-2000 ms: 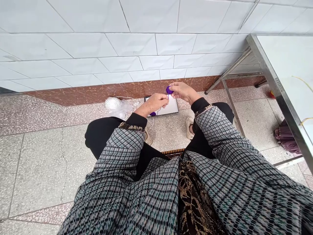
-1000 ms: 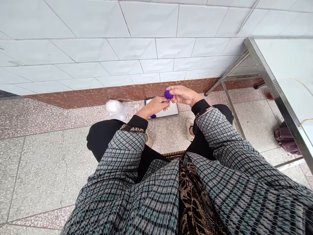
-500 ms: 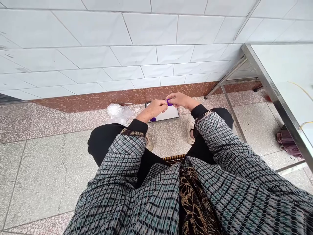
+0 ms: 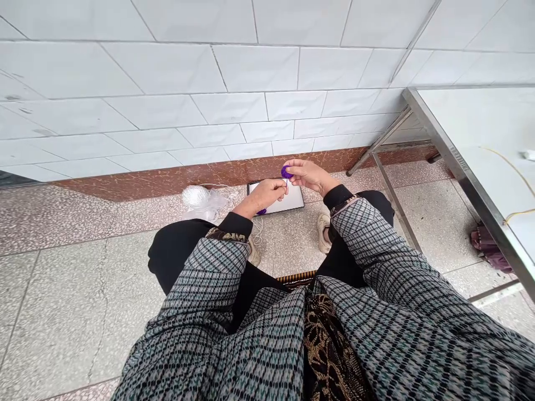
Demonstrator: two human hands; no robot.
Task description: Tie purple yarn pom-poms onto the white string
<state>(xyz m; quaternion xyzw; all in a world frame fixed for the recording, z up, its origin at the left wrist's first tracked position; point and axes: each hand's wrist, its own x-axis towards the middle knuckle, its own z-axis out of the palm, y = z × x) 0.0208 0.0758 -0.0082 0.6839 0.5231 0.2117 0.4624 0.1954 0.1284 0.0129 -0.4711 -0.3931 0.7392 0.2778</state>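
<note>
My right hand (image 4: 307, 175) had its thumb and fingers pinched around a small, round ball of purple yarn (image 4: 286, 171), above and to the right of my left hand (image 4: 267, 195). My left hand had its fingers curled in, thumb against forefinger, gripping a thin purple strand (image 4: 287, 182) that ran up to the ball. The two hands were close together but apart, with the ball at the fingertips of the right one.

Below them on the speckled floor (image 4: 292, 239) lay a flat, white rectangular tray with a dark rim (image 4: 292, 201), partly covered by my left hand. A second purple piece (image 4: 261, 211) showed at its near left corner; I could not tell its full shape. Left of the tray was a white ball of yarn (image 4: 195, 196) with clear, crumpled plastic (image 4: 204, 211) about it, and loose white cord (image 4: 257, 229) lay in loops near my left shoe (image 4: 253, 253). My pale right shoe (image 4: 323, 231) was just beyond the tray's near right corner.

Farther out, a white tiled wall (image 4: 234, 106) rose above a reddish-brown base strip (image 4: 175, 181). To my right stood a metal-edged table with a pale top (image 4: 468, 122), a thin yellow cord (image 4: 512, 167) on it and dark purple fabric (image 4: 489, 248) beneath.
</note>
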